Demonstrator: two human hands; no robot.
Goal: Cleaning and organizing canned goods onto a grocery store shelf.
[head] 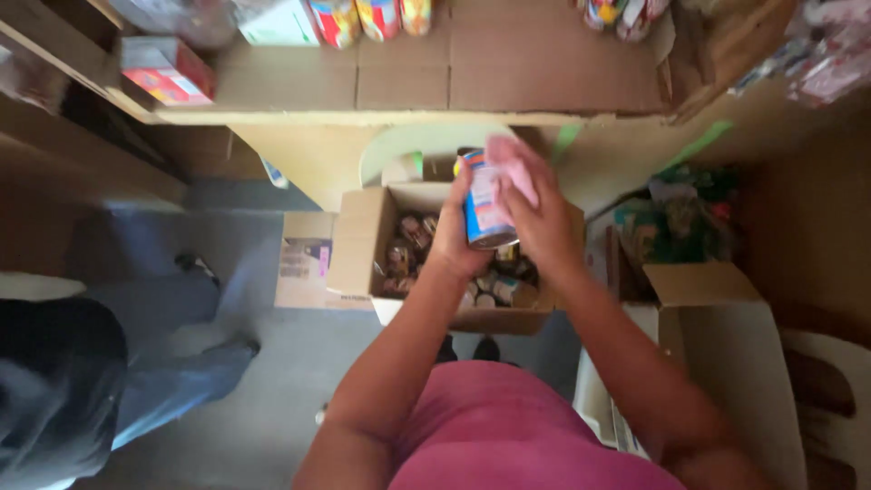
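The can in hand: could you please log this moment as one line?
left hand: holds blue can | right hand: pink cloth on can | below: open box of cans

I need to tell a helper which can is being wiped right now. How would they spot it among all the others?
Start at the open cardboard box on the floor below the counter. Directly above it, the left hand holds a blue can upright while the right hand presses a pink cloth against it. Unlike the cans lying in the box, it is lifted clear.

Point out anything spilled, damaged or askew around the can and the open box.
Nothing stands out. The left hand holds the can upright while the right hand presses a pink cloth to it; the cardboard box below holds cans, unspilled.
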